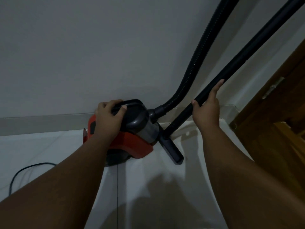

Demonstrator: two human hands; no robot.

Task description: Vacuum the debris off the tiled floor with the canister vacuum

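Observation:
A red and dark grey canister vacuum point(135, 139) stands on the white tiled floor point(148, 187) against the wall. My left hand point(107, 118) grips its black carry handle point(130, 103) on top. My right hand point(206, 109) holds the black rigid wand point(247, 48), thumb on one side and fingers along the other. The wand runs down to the black floor nozzle point(172, 151), which lies on the tiles beside the canister. A ribbed black hose point(196, 60) rises from the canister's front and leaves the top of the view. No debris is plain in this dim light.
A white wall point(99, 55) with a grey skirting board point(41, 124) stands right behind the vacuum. A wooden door with a metal hinge point(272, 86) is at the right. The black power cord point(24, 171) loops on the floor at the left.

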